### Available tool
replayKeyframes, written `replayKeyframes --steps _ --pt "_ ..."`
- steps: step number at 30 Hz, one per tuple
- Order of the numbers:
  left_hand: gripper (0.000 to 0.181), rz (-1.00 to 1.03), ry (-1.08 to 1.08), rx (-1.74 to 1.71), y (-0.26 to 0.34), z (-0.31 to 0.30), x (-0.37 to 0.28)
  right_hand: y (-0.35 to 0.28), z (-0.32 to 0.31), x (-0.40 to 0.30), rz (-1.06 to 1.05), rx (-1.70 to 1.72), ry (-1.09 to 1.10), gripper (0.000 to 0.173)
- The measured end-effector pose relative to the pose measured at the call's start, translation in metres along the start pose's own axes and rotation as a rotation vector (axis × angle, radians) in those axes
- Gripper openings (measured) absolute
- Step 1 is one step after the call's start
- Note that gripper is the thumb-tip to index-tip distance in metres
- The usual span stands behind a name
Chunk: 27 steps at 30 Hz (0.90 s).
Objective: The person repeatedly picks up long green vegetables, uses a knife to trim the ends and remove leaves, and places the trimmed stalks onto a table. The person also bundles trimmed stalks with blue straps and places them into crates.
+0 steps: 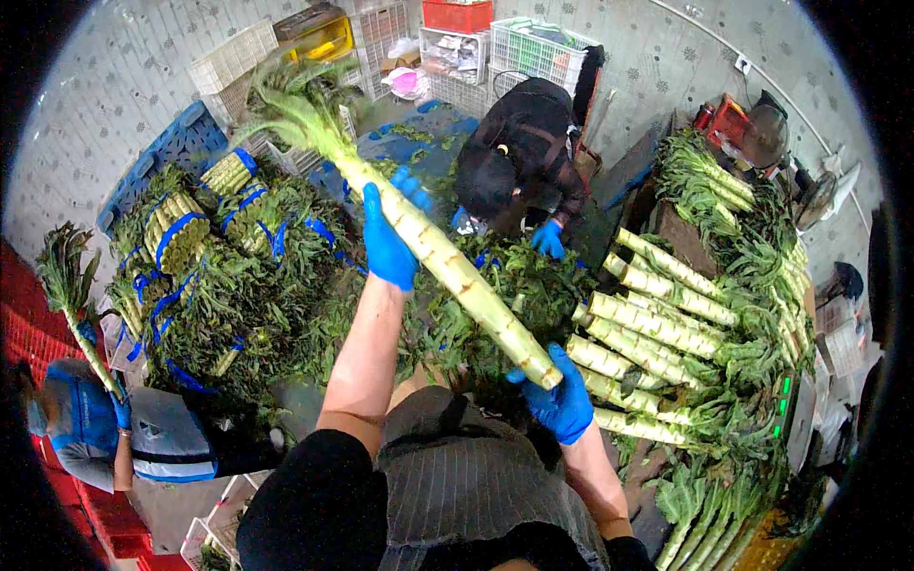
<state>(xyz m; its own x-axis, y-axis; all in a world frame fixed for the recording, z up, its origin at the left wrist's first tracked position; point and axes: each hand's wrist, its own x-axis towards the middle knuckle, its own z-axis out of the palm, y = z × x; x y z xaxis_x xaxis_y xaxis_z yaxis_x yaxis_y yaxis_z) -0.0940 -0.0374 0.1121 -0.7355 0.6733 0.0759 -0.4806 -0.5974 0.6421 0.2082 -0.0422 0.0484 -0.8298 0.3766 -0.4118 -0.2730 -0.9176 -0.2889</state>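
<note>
A long celtuce stem [457, 275] with a leafy top [300, 118] slants across the view in front of me. My left hand [391, 235], in a blue glove, grips it below the leaves. At the cut lower end, my right hand [560, 400], also in a blue glove, cups the stem with the fingers around its base. Beside my right hand lies a stack of trimmed celtuce stems [653, 321], cut ends towards me and leaves pointing right. Loose dark leaves [443, 335] cover the area beneath the held stem.
Celtuce bundles [175, 232] bound with blue tape lie in a leafy heap at left. A crouching person [525, 153] works ahead; another person [86, 421] at left holds a celtuce. Plastic crates [535, 53] stand against the wall. A scale with lit green digits [783, 407] is at right.
</note>
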Motion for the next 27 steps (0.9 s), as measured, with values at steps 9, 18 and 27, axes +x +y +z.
replayKeyframes --steps 9,18,27 --pt "0.047 0.173 0.19 0.173 0.014 0.0 0.008 -0.005 0.019 0.021 -0.985 -1.991 0.321 0.073" --pt "0.034 0.012 -0.116 0.286 -0.008 0.018 -0.049 0.006 0.006 0.034 -0.528 -0.882 0.049 0.059" --pt "0.051 0.423 0.011 0.835 -0.04 0.013 -0.09 0.02 0.046 0.018 -0.559 -0.717 0.107 0.056"
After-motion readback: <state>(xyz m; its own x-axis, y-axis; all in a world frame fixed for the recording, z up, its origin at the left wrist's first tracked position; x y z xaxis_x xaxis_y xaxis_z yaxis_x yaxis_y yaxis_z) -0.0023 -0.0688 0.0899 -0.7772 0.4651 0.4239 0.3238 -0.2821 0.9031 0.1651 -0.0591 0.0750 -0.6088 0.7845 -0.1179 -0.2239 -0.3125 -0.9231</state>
